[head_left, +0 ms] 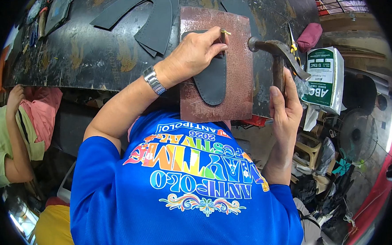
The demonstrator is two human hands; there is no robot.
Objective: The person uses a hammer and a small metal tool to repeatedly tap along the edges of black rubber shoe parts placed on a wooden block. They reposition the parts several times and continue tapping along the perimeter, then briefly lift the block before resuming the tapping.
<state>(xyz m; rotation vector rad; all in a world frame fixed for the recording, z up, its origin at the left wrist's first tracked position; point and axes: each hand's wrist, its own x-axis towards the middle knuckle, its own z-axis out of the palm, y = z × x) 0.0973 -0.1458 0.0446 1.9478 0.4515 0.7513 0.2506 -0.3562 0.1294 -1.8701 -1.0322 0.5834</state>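
My left hand [193, 56] pinches a short, slim punch-like tool [222, 34] with a pale yellowish top. It stands roughly upright over a black leather-like cutout [212, 88], which has a line of small holes along its edge. The cutout lies on a worn reddish-brown board [240, 80], partly covered by my left hand. Right of the board, my right hand [288, 100] grips the wooden handle of a hammer [278, 73]. The hammer's metal head is raised beside the board, apart from the punch-like tool. Where the tool's tip meets the cutout is hidden.
More black cutouts [158, 34] lie left of the board on the dark table [103, 69]. At right stand a green-and-white can [326, 80] in plastic, a maroon pouch [309, 36] and yellow-handled scissors [293, 46]. Another person's arm [16, 131] is at far left.
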